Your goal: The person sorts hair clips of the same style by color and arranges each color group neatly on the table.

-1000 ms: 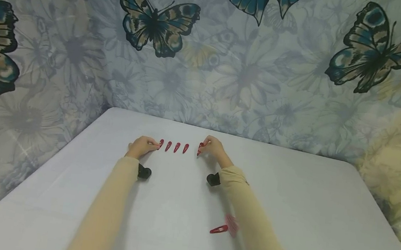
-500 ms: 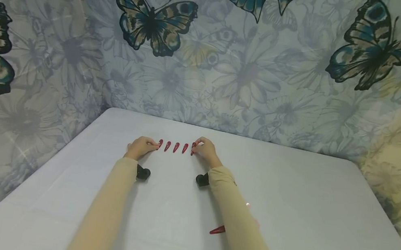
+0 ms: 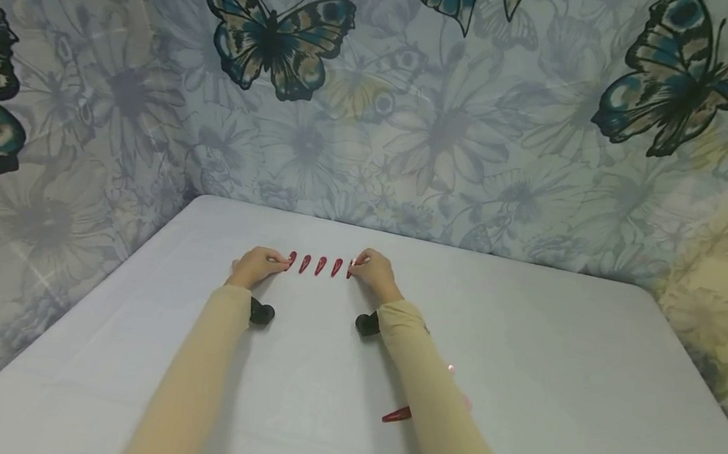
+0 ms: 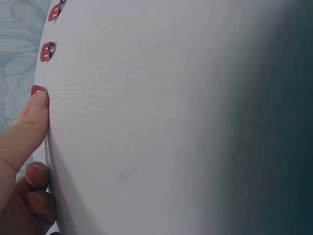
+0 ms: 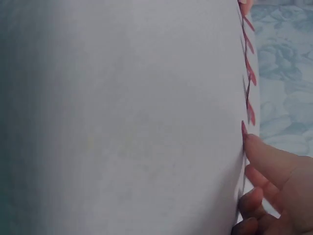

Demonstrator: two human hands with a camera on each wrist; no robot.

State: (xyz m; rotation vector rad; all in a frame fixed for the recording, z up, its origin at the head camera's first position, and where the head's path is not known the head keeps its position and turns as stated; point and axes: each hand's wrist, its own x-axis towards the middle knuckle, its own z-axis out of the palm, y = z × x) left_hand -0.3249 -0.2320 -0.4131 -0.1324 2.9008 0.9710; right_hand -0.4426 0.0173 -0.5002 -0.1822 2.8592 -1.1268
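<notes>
Several red snap hair clips (image 3: 321,265) stand side by side in a row near the table's far edge. At the left end, my left hand (image 3: 256,266) pinches the leftmost hair clip (image 3: 292,258); in the left wrist view the thumb (image 4: 35,115) lies over that clip. The rightmost hair clip (image 3: 350,270) is between the thumb and fingers of my right hand (image 3: 375,274). In the right wrist view its red tip (image 5: 244,128) sticks out past the thumb, and the other clips run on in a line toward the left hand.
Another red hair clip (image 3: 396,415) lies nearer on the white table (image 3: 309,369), partly under the right forearm. Beside that forearm, small pink bits (image 3: 467,401) show, mostly hidden. A butterfly-patterned wall (image 3: 438,153) rises behind the table. Dark wrist cameras (image 3: 262,312) hang by both cuffs.
My right hand has moved left with its hair clip, closing the gap to the row, and stays there since half a second ago. The right forearm now covers more of the nearer clip.
</notes>
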